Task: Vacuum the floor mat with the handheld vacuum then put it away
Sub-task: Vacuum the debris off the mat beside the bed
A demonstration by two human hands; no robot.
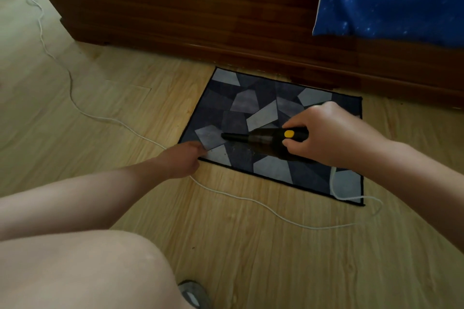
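Right hand is gripping the black, yellow-buttoned handheld vacuum; left hand is pinning the grey patchwork floor mat, finger pose unclear. Trailing white cord is risking a snag at lower right.

mat: lay on floor, wooden base at its 12 o'clock
vacuum: over mat, pointing toward 9 o'clock

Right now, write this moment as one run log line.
phase: vacuuming | right hand: grips handheld vacuum, nozzle over floor mat | left hand: holds mat corner
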